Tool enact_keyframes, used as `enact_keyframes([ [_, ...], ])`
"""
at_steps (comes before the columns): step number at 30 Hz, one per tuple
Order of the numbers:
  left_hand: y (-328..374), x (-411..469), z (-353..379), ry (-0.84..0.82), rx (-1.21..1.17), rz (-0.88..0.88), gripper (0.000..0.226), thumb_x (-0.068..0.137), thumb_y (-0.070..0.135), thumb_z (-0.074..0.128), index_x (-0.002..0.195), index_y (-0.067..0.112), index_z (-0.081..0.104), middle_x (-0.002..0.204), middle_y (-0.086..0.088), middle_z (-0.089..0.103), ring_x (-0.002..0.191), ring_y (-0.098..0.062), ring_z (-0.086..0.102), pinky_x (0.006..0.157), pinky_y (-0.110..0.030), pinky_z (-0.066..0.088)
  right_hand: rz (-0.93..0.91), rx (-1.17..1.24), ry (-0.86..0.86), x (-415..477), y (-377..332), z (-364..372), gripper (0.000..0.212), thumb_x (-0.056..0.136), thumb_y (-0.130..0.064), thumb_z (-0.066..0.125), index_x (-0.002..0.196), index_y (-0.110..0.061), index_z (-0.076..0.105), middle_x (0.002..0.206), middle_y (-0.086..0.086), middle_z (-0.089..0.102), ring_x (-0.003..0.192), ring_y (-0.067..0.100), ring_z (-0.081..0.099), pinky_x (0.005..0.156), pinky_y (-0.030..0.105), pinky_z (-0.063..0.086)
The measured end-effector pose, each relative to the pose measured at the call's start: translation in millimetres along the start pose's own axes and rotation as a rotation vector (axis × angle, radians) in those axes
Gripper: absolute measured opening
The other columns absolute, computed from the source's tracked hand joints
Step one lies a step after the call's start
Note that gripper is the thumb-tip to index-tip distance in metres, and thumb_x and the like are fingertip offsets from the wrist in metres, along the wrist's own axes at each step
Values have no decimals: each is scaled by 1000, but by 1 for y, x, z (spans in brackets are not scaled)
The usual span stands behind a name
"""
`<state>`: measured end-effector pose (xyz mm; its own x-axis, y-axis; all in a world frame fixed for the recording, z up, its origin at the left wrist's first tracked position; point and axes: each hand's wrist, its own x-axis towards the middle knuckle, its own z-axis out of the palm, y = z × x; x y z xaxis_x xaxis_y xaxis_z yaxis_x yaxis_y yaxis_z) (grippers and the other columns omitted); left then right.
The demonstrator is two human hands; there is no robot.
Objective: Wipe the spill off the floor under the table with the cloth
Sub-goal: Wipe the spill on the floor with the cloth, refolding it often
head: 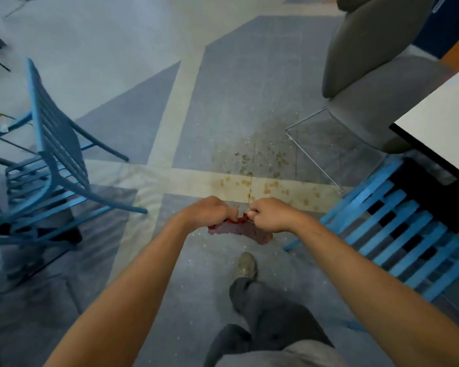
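A red cloth (240, 230) hangs between my two hands, held out in front of me above the floor. My left hand (210, 211) grips its left edge and my right hand (269, 214) grips its right edge, both fists closed on the fabric. Just beyond the hands, a brownish spill (260, 168) of speckled drops spreads over the grey and cream floor tiles. The white table (445, 120) with a dark edge stands at the right, and the spill lies to its left, near the chair legs.
A blue slatted chair (53, 165) stands at the left, another blue slatted chair (398, 221) at the right beside the table. A grey upholstered chair (376, 75) with a thin wire frame sits behind the spill. My shoe (247, 264) and dark trouser leg are below the cloth.
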<state>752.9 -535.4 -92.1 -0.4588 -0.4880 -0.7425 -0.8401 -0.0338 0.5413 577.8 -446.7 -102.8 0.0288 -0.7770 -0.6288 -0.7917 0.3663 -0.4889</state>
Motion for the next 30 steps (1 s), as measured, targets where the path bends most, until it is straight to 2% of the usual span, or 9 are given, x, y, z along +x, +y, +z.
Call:
enact_keyframes([
  [5, -13, 60, -53, -53, 75, -25, 33, 83, 40, 65, 64, 13, 64, 62, -11, 65, 60, -21, 58, 69, -36, 44, 85, 93, -34, 67, -18, -14, 29, 98, -20, 45, 69, -15, 52, 72, 9, 57, 64, 23, 52, 57, 33, 35],
  [10, -10, 111, -82, -191, 66, -34, 30, 78, 38, 66, 69, 11, 73, 75, -19, 75, 62, -22, 64, 70, -37, 51, 169, 206, -40, 103, -13, -27, 28, 97, -13, 43, 70, -17, 41, 69, 5, 38, 64, 19, 36, 59, 34, 23],
  [15, -10, 178, -103, -334, 147, -25, 28, 75, 41, 70, 72, 14, 74, 73, -16, 73, 64, -18, 62, 72, -36, 50, 297, 363, -4, 138, 1, -26, 31, 99, -16, 44, 69, -16, 52, 69, -2, 52, 63, 12, 48, 55, 28, 32],
  [18, -25, 224, -93, -487, 241, 4, 27, 79, 43, 71, 70, 17, 71, 69, -5, 69, 64, -17, 61, 72, -33, 49, 418, 451, -26, 161, 12, 2, 28, 98, -15, 45, 71, -15, 54, 74, 3, 55, 68, 15, 51, 58, 29, 36],
  [22, -53, 298, -81, -642, 420, 50, 30, 82, 51, 69, 70, 24, 66, 72, 2, 64, 69, -16, 58, 70, -28, 45, 645, 649, 41, 209, 29, 56, 20, 93, -19, 47, 78, -17, 59, 97, 8, 69, 92, 24, 65, 75, 34, 48],
  [25, -76, 362, -83, -781, 557, 91, 47, 67, 65, 66, 81, 20, 71, 78, -1, 63, 75, -18, 56, 75, -30, 44, 754, 740, 127, 252, 27, 88, 24, 97, -21, 46, 76, -18, 58, 89, 7, 65, 81, 19, 60, 65, 31, 41],
  [27, -92, 395, -83, -855, 647, 72, 54, 69, 62, 71, 92, 14, 76, 86, -2, 65, 78, -18, 57, 78, -31, 46, 812, 789, 106, 280, 20, 116, 21, 96, -26, 51, 83, -16, 63, 92, 6, 67, 80, 17, 59, 67, 31, 43],
  [29, -106, 423, -80, -915, 759, 70, 43, 77, 56, 76, 90, 15, 76, 85, -1, 66, 77, -16, 59, 79, -29, 47, 828, 800, 75, 305, 23, 146, 15, 87, -32, 61, 76, -21, 63, 91, 2, 66, 85, 19, 64, 70, 29, 44],
  [30, -116, 438, -76, -929, 785, 78, 38, 80, 53, 78, 87, 16, 76, 82, -1, 66, 76, -15, 60, 78, -29, 48, 852, 828, 67, 318, 30, 161, 17, 84, -33, 64, 70, -23, 60, 87, -1, 63, 84, 20, 63, 66, 25, 42],
])
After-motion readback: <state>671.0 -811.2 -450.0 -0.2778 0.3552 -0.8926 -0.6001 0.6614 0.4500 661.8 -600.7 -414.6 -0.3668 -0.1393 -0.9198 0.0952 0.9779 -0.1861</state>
